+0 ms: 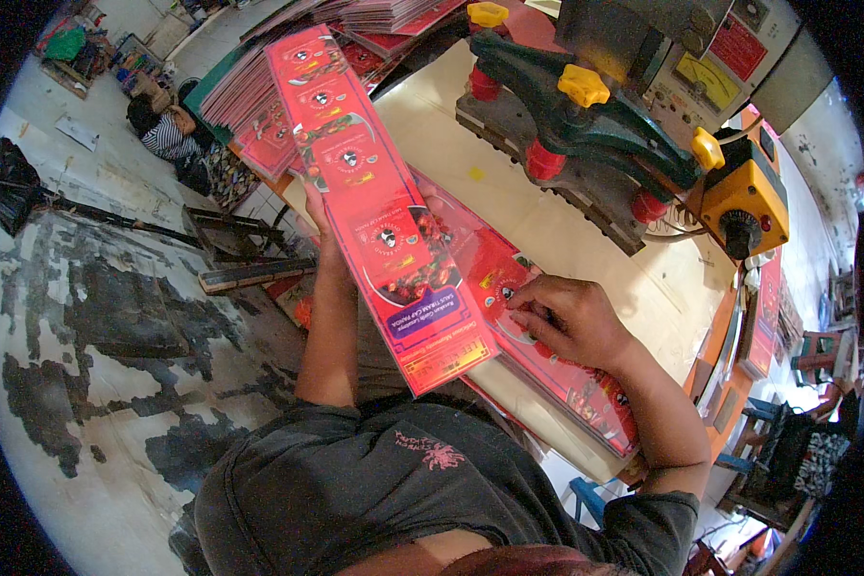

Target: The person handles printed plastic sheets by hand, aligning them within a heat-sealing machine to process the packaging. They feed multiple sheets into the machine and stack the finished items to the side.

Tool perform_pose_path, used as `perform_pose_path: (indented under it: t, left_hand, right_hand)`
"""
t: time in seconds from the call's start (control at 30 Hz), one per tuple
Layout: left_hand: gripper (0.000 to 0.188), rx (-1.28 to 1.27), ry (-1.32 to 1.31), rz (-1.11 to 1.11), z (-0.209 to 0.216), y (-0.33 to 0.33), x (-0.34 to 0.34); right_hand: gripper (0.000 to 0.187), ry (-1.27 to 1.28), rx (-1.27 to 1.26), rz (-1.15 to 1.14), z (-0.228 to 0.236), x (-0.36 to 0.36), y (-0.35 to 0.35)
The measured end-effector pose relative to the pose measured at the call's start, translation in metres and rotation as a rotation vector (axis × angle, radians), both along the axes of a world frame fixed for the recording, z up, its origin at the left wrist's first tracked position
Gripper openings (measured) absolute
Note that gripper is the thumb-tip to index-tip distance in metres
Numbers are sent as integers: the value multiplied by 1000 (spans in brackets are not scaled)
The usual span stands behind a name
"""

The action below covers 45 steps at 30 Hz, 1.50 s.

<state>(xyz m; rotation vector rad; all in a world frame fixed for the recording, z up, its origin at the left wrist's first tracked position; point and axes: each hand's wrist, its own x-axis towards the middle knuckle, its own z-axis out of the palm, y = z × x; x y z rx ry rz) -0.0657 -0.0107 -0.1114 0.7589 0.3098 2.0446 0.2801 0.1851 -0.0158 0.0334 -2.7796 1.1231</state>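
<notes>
A long red printed cardboard strip point(350, 182), with food pictures and a purple band, slants across the middle. My left hand point(318, 209) is closed around it from below, thumb and fingers showing at its two long edges; the palm is hidden behind it. Under and to the right, a second red printed strip point(600, 403) lies along the near edge of the pale work surface point(547, 226). My right hand point(576, 322) is over this strip with its fingers curled and pressed together. Whatever is between those fingertips is hidden.
Beyond the surface stands a press with a dark green frame point(586, 125), yellow knobs point(584, 86) and a yellow box point(747, 204). Stacked red strips point(250, 96) lie at the far left. A person point(166, 130) sits on the floor behind; a wooden stand point(250, 240) is at left.
</notes>
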Motion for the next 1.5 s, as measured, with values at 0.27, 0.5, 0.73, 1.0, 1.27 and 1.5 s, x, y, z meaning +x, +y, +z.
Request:
perform_pose_path:
  t: [0.27, 0.5, 0.73, 1.0, 1.27, 1.5]
  left_hand:
    - [113, -38, 28, 34, -5, -4, -4]
    - [134, -190, -31, -10, 22, 5, 17]
    - [135, 164, -9, -223, 58, 21, 40]
    - [129, -135, 145, -23, 40, -6, 14]
    - [111, -294, 131, 227, 58, 5, 27]
    - [120, -183, 230, 48, 34, -7, -14]
  right_hand:
    - [23, -9, -9, 1, 0, -2, -2]
    - [17, 139, 48, 20, -5, 2, 0]
    - [22, 103, 0, 38, -4, 1, 2]
    - [18, 217, 41, 23, -20, 5, 4]
    - [17, 164, 51, 13, -12, 9, 3]
    - [18, 163, 56, 38, -11, 6, 2]
